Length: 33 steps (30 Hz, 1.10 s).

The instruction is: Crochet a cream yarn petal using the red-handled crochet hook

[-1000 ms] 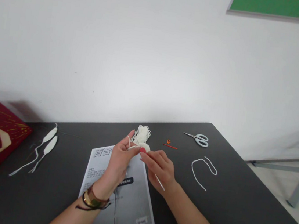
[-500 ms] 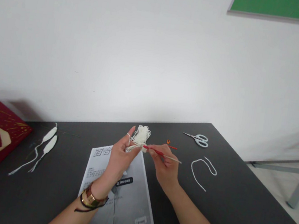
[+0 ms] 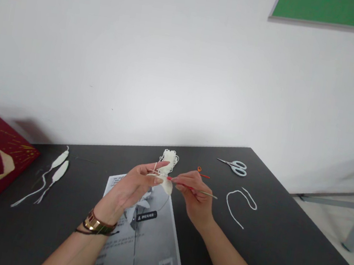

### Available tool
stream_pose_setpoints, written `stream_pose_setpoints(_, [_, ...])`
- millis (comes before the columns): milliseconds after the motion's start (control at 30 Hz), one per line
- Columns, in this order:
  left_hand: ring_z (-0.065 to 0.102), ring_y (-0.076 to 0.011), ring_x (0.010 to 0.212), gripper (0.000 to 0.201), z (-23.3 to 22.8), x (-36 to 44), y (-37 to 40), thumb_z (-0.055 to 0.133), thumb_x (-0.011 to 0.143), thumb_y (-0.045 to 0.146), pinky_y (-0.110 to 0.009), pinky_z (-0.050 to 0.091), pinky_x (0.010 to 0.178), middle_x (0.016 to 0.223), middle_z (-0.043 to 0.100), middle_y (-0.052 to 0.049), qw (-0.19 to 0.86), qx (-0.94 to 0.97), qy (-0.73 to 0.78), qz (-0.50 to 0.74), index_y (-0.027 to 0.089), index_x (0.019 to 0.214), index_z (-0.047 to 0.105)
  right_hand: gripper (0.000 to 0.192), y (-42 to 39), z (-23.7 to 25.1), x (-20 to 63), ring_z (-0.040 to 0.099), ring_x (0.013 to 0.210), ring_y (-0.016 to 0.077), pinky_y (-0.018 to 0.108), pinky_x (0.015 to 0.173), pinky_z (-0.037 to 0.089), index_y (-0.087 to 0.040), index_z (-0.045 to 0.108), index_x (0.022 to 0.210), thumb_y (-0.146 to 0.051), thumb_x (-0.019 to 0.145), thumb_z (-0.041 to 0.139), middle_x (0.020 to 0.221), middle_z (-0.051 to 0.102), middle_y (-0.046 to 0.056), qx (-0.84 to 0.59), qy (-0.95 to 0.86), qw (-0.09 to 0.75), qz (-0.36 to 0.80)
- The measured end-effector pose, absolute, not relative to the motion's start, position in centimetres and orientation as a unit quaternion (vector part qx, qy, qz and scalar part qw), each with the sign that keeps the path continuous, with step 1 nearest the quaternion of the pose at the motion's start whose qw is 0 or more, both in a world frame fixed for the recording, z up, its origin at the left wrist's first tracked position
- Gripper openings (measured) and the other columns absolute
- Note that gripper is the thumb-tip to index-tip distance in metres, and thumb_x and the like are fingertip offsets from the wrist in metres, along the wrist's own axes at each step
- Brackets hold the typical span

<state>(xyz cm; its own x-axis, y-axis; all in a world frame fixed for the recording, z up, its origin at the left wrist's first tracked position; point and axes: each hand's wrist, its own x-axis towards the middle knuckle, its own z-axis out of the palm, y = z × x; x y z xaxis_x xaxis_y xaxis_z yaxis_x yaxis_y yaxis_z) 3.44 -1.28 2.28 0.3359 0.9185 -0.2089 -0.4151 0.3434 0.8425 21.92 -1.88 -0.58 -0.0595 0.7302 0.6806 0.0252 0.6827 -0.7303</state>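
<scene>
The person's left hand (image 3: 138, 184) is raised over the middle of the dark table (image 3: 281, 235), thumb and fingers pinched on a small white crocheted piece (image 3: 165, 184), with a strand of yarn running over the forefinger. The right hand (image 3: 195, 194) is closed in a pencil grip on a thin crochet hook (image 3: 200, 191), whose red-marked tip points into the piece. A loose tangle of white yarn (image 3: 169, 158) lies on the table just behind the hands, toward the far edge.

Two finished white pieces (image 3: 56, 167) with long tails lie side by side near the table's left edge, so a third looks partly worked: it is short and still on the hook. A printed sheet (image 3: 148, 242) lies under the hands at the near edge. Toward the far right corner lie scissors (image 3: 236, 166), untouched; a cut length of white cord (image 3: 240, 201) curls near them, and a small orange marker (image 3: 199, 169) sits beside the yarn.
</scene>
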Motion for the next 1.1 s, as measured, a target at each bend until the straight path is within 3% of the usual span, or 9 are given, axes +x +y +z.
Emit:
stream_pose_setpoints(100, [0.064,-0.016,0.075,0.06,2.8,2.9,-1.4,0.074,0.066,0.009,-0.029,0.046,0.074,0.092,0.071,-0.01,0.736,0.376,0.364,0.429,0.013,0.124,0.058,0.014,-1.7,-0.5,22.0,0.061,0.08,0.0186,0.034,0.071,0.049,-0.028,0.073,0.088,-0.018,0.083,0.064,0.082,0.07,0.003,-0.287,-0.622,0.625,0.374])
stream_pose_setpoints(267, [0.064,-0.0186,0.074,0.059,3.3,2.4,-1.5,0.075,0.065,0.012,-0.031,0.047,0.067,0.097,0.07,-0.012,0.728,0.398,0.385,0.404,0.014,0.122,0.061,0.009,-1.6,0.0,22.5,0.062,0.075,0.0178,0.032,0.069,0.049,-0.024,0.073,0.083,-0.022,0.083,0.064,0.078,0.068,0.003,-0.278,-0.589,0.624,0.432])
stream_pose_setpoints(700, [0.061,-0.0147,0.063,0.053,3.4,1.6,-1.5,0.075,0.062,0.011,-0.028,0.046,0.063,0.083,0.07,-0.008,0.745,0.407,0.376,0.37,0.014,0.114,0.067,0.009,-1.0,0.6,23.7,0.061,0.067,0.0161,0.031,0.063,0.048,-0.021,0.071,0.078,-0.025,0.082,0.064,0.071,0.065,0.002,-0.253,-0.577,0.62,0.467])
stream_pose_setpoints(1100, [0.062,-0.0178,0.064,0.05,3.3,1.4,-1.6,0.075,0.06,0.013,-0.031,0.046,0.063,0.08,0.069,-0.01,0.744,0.439,0.374,0.335,0.013,0.11,0.069,0.013,-0.8,0.6,24.1,0.062,0.064,0.0157,0.03,0.061,0.051,-0.02,0.07,0.071,-0.032,0.078,0.068,0.069,0.065,0.002,-0.252,-0.539,0.611,0.522])
